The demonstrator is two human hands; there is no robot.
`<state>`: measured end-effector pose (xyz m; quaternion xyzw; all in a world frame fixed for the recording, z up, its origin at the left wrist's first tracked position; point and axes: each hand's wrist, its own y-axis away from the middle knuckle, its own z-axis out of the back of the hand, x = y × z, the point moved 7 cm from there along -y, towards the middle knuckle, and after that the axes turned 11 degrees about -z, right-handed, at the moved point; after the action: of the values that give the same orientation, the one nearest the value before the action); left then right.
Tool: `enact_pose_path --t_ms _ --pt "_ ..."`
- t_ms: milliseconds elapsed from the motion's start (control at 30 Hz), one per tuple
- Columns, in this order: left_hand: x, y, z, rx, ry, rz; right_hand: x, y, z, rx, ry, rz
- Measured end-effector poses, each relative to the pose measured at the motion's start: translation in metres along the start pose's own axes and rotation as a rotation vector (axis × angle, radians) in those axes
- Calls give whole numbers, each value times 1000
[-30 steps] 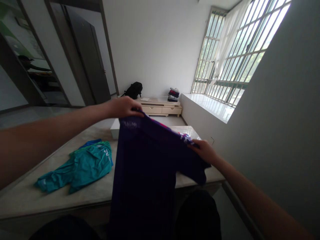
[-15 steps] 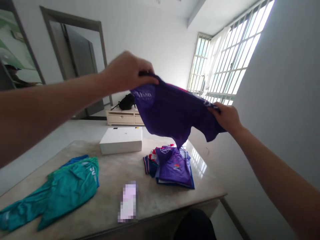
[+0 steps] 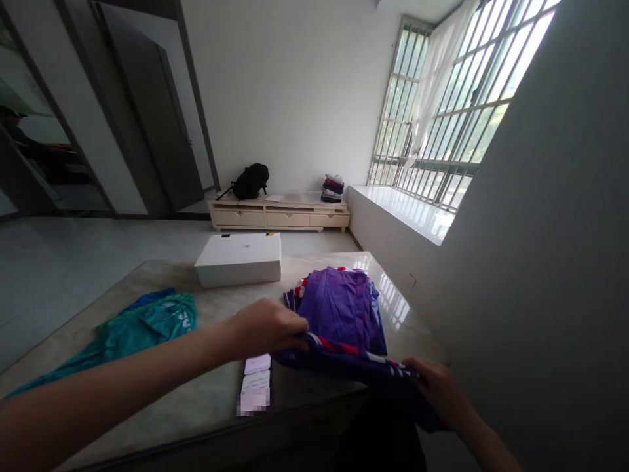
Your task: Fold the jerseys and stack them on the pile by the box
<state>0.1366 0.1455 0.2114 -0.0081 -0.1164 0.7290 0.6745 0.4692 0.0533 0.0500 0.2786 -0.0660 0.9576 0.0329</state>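
Note:
A dark purple garment with a red and white edge is stretched between my two hands over the table's near edge. My left hand pinches its left end, and my right hand grips the right end. Part of the garment spreads purple over the folded clothes pile, though where one cloth ends and the other begins is hard to tell. Left of the pile, a phone lies on the stone-topped table. Green and blue clothes lie at the left, partly behind my left forearm.
A white box sits at the table's back. Beyond it, a low cabinet bears a black backpack and a stack of folded clothes. A person shows at the far left. The wall runs along the right.
Both hands have come down with the purple garment, from raised in front of the wall to low over the near edge. The cabinet and its clothes stack now show fully.

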Motion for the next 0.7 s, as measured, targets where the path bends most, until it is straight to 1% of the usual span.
enact_pose_path --t_ms 67,100,167,233,300,333,367,400,433,467,500,533,567,633,700 --pt "35 -20 8 -5 41 58 -1 -9 11 -13 -34 -45" --pt "57 -31 10 -6 59 97 -2 -19 17 -15 -41 -66" --pt "105 -57 7 -8 84 189 -6 -49 26 -1 -8 -110" --pt "155 -85 -5 -18 84 281 -13 -91 30 10 59 -158" --pt "199 -111 -24 -42 89 385 -24 -135 31 -8 126 -216" --pt "217 -123 -34 -63 96 437 -30 -156 30 -28 154 -251" --pt "230 -132 -46 -90 107 488 -35 -173 28 -48 176 -287" --pt "238 -139 -58 -123 121 536 -39 -187 25 -71 198 -322" --pt "239 -142 -72 -159 140 579 -42 -195 21 -99 217 -354" --pt "234 -141 -87 -197 164 616 -41 -198 15 -131 229 -381" --pt "223 -135 -105 -232 194 650 -38 -196 7 -162 232 -397" --pt "205 -123 -125 -265 231 680 -32 -188 -4 -186 228 -403" --pt "184 -107 -146 -294 277 712 -23 -177 -18 -194 219 -396" --pt "134 -63 -189 -358 373 818 3 -148 -56 -152 185 -344" --pt "89 -13 -231 -417 473 1005 34 -118 -98 -67 143 -248"
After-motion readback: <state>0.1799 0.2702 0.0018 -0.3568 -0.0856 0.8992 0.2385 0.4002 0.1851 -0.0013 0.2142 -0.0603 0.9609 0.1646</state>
